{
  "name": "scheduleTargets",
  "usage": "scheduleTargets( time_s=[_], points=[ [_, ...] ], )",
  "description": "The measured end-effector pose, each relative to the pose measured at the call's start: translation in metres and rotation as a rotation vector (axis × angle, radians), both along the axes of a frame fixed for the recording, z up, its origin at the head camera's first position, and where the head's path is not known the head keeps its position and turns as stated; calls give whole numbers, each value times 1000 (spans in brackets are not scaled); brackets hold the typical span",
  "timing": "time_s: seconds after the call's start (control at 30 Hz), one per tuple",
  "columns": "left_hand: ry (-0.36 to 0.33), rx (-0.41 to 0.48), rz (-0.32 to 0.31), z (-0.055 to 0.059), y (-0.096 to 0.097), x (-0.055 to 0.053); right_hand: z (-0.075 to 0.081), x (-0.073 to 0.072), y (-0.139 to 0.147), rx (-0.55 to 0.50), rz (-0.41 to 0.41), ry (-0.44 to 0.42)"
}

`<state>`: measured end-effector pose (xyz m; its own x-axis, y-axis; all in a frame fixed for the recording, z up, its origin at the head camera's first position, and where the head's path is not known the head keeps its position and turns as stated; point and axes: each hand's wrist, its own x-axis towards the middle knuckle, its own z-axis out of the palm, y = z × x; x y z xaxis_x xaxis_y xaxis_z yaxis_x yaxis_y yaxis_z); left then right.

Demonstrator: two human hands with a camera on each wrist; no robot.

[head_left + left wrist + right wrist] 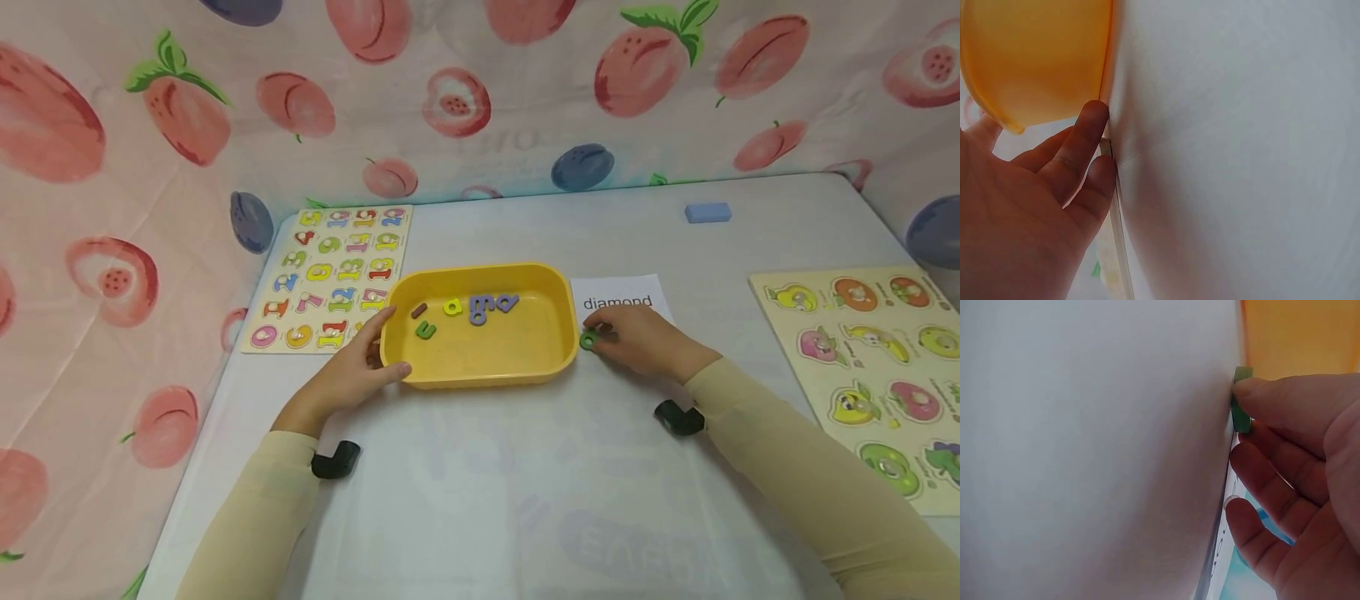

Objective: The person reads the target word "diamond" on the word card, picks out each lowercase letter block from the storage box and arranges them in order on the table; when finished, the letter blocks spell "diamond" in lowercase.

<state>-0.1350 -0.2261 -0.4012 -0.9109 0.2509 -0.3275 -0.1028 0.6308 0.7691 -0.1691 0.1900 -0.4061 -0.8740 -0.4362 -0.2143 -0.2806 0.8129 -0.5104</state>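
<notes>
My left hand (348, 367) holds the left end of a yellow plastic tray (480, 379), its thumb at the front rim and fingers along the side wall. Inside the tray lie several letter pieces: a brown bar-shaped one (419, 311), a green one (425, 330), a yellow "a" (453, 307) and a purple group (480, 310). Beyond the tray's right end, my right hand (637, 337) pinches a green letter piece (588, 340) with a round hole. In the right wrist view that piece (1242, 412) stands edge-on between thumb and fingers, close over the tabletop.
Partly behind the right hand lies a white sheet (618, 287) printed "diamond". A number puzzle board (300, 287) sits at the tray's left, a fruit puzzle board (813, 321) at the far right. A blue block (707, 213) rests near the back edge, before a fruit-patterned curtain (525, 100).
</notes>
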Motion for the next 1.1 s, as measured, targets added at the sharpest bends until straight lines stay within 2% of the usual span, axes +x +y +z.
scheduleTargets(
  time_s=[0.27, 0.47, 0.63, 0.83, 0.97, 1.1],
  points=[
    [-8, -7, 6, 0, 0, 0, 0, 0, -1, 15, -7, -6],
    [4, 10, -4, 1, 0, 1, 9, 0, 5, 14, -13, 6],
    [11, 3, -8, 1, 0, 1, 26, -2, 10, 17, -44, 37],
    [12, 4, -8, 0, 0, 1, 52, -6, 10, 16, -60, 129],
    [14, -4, -7, -1, 0, 1, 68, -8, 3, 9, -32, 176],
    [7, -8, 2, -1, 1, 1, 75, -13, -9, -2, 27, 217]
  ],
)
